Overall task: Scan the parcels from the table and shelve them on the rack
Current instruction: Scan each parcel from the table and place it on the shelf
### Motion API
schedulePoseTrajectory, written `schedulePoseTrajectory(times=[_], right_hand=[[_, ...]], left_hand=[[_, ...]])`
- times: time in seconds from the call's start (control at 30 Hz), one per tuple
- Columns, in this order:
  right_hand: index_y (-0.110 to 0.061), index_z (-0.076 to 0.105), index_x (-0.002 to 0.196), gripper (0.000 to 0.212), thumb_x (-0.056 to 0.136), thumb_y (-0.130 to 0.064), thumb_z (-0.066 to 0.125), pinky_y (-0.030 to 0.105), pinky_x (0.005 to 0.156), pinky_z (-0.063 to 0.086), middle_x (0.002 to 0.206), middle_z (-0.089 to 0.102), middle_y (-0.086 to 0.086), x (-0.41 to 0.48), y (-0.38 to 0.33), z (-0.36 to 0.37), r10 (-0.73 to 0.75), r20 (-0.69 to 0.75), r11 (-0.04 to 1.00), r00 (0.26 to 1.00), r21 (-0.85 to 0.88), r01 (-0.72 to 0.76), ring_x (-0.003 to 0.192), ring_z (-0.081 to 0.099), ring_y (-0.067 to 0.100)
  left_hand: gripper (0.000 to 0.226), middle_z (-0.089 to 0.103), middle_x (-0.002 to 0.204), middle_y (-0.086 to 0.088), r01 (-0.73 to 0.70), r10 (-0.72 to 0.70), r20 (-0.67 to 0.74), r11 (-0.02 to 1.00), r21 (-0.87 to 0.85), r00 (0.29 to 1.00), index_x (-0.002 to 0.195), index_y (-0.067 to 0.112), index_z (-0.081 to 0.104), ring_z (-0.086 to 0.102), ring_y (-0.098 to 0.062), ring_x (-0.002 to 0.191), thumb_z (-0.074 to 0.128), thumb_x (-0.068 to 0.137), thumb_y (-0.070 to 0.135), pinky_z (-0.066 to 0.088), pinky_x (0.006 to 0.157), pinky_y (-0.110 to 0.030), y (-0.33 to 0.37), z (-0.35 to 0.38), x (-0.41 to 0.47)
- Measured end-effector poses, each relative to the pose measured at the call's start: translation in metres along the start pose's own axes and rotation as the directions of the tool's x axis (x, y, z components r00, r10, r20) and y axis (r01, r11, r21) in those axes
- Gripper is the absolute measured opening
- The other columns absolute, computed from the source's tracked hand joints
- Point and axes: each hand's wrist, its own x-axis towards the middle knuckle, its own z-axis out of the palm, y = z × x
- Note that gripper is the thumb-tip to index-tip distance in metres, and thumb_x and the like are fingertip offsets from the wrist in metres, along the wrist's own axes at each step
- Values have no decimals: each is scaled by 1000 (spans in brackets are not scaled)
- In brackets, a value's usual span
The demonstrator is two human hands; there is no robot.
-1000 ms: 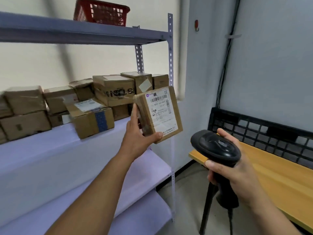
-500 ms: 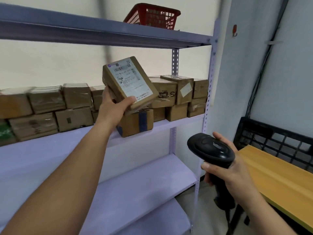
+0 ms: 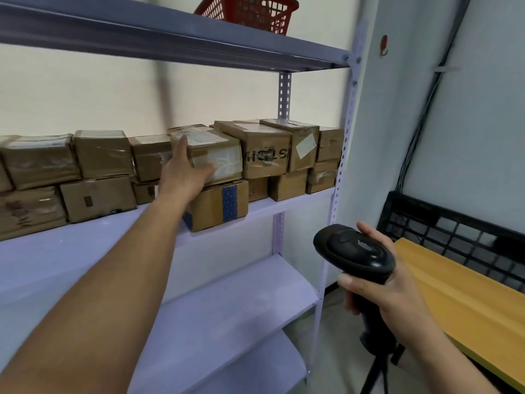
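Now the left hand (image 3: 184, 177) grasps the parcel (image 3: 218, 150) near the middle of the frame, with the thumb under its front edge and the fingers up its left side. The parcel sits a little tilted on a box with blue tape (image 3: 218, 206), in the row of boxes on the middle shelf of the rack (image 3: 85, 245). At lower right, the right hand (image 3: 397, 294) is closed around the handle of the black scanner (image 3: 355, 251), beside the yellow table (image 3: 460, 294). A red basket (image 3: 255, 12) stands on the top shelf.
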Motion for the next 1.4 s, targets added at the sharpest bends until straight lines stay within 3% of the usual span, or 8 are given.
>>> schedulePoseTrajectory(times=[0.2, 0.37, 0.53, 0.67, 0.97, 1.17, 1.27, 1.4], right_hand=[[-42, 50, 132, 85, 59, -9, 79, 36, 46, 49, 85, 68, 7, 2, 0, -9, -7, -14, 1000, 1000, 9, 7, 49, 57, 36], [-41, 48, 134, 86, 59, -13, 80, 36, 47, 51, 88, 68, 8, -5, 1, -26, -10, 5, 1000, 1000, -9, 10, 51, 59, 36], [-39, 47, 135, 87, 60, -11, 80, 35, 46, 51, 88, 68, 9, -17, 4, -52, -10, 21, 1000, 1000, 12, 10, 49, 59, 34], [-36, 45, 139, 88, 65, -6, 80, 35, 47, 54, 102, 69, 7, -31, 5, -78, -10, 35, 1000, 999, -8, 10, 50, 61, 32], [-36, 42, 141, 88, 71, -1, 82, 31, 45, 49, 105, 66, 11, -86, 20, -189, 37, 38, 999, 999, -18, -36, 50, 61, 22], [-34, 42, 141, 89, 70, -2, 84, 34, 47, 52, 113, 65, 8, -135, 29, -288, 58, -76, 996, 995, -58, -63, 56, 63, 18], [-35, 43, 141, 90, 69, -4, 86, 43, 53, 57, 117, 64, 5, -162, 29, -337, 73, -158, 992, 985, -89, -88, 59, 65, 23], [-38, 44, 139, 88, 69, -5, 86, 40, 52, 57, 120, 61, -1, -197, 29, -400, 92, -263, 985, 961, -118, -126, 60, 65, 15]], left_hand=[[83, 51, 142, -5, -13, 15, -52, 999, 44, 999, 152, 34, 14, 52, -32, 124, 64, 86, 27, 42, 97, -39, -12, 5, 0], [96, 42, 147, -10, -141, 157, -124, 982, 129, 980, 152, 34, 9, 41, -32, 133, 71, 78, 35, 42, 104, -52, -12, 16, -31], [91, 15, 160, -13, -184, 244, -196, 941, 283, 950, 155, 18, 13, 13, -29, 147, 69, 86, 37, 21, 117, -44, -1, 41, -94], [83, 30, 152, -12, -219, 278, -173, 929, 300, 945, 151, 14, 25, 24, -27, 140, 71, 85, 36, 29, 110, -40, 14, 70, -147], [77, 39, 149, -8, -282, 253, 157, 939, 199, 954, 146, 12, 36, 35, -26, 135, 74, 83, 34, 29, 110, -35, 59, 203, -310], [86, 40, 148, -7, -340, 270, 341, 926, 165, 900, 148, 15, 36, 35, -25, 135, 53, 78, 62, 27, 111, -36, 107, 286, -398], [82, 38, 150, -5, -356, 271, 420, 924, 138, 866, 148, 15, 35, 34, -24, 137, 64, 82, 52, 24, 112, -34, 129, 327, -431], [81, 30, 156, 0, -407, 302, 524, 909, 94, 796, 151, 19, 29, 27, -21, 142, 66, 85, 48, 23, 115, -39, 162, 379, -471]])
